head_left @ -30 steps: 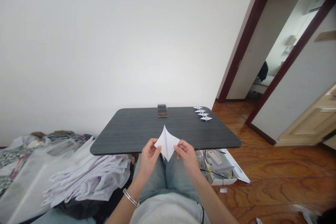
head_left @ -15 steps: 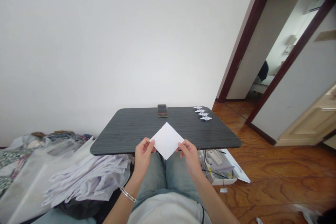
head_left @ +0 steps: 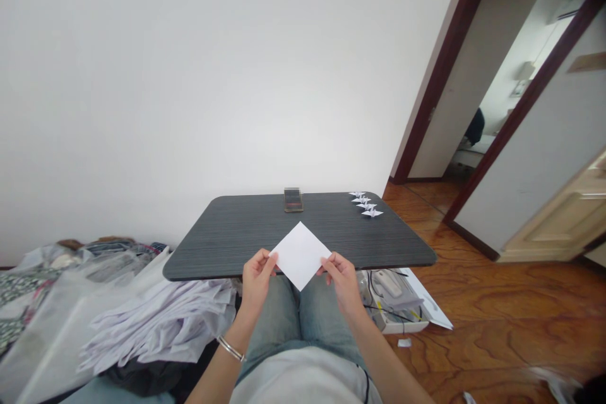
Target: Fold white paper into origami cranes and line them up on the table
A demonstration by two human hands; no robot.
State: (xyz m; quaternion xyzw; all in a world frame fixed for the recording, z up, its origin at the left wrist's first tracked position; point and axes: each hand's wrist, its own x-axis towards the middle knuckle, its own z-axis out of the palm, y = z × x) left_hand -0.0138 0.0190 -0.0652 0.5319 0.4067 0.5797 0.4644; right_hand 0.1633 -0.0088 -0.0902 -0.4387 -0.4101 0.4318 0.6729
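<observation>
A white square of paper (head_left: 301, 255) is held up like a diamond over the near edge of the dark table (head_left: 237, 227). My left hand (head_left: 259, 270) pinches its left corner between thumb and fingers. At the opposite corner, my right hand (head_left: 339, 271) grips the sheet the same way. Several white origami cranes (head_left: 372, 213) stand in a row at the table's far right. A small dark stand with a clear edge (head_left: 293, 200) sits at the back middle of the table.
Folded white cloth (head_left: 156, 322) and plastic-wrapped bundles (head_left: 71, 303) are piled at the left. Under the table's right side is a white box (head_left: 402, 327) with cables and other items. A wall (head_left: 284, 76) rises behind the table, and a doorway (head_left: 445, 107) opens at the right.
The paper has tipped slightly; its lower corner sits a little lower, and the vertical crease seen earlier no longer shows. Both hands keep their pinch at the side corners.
</observation>
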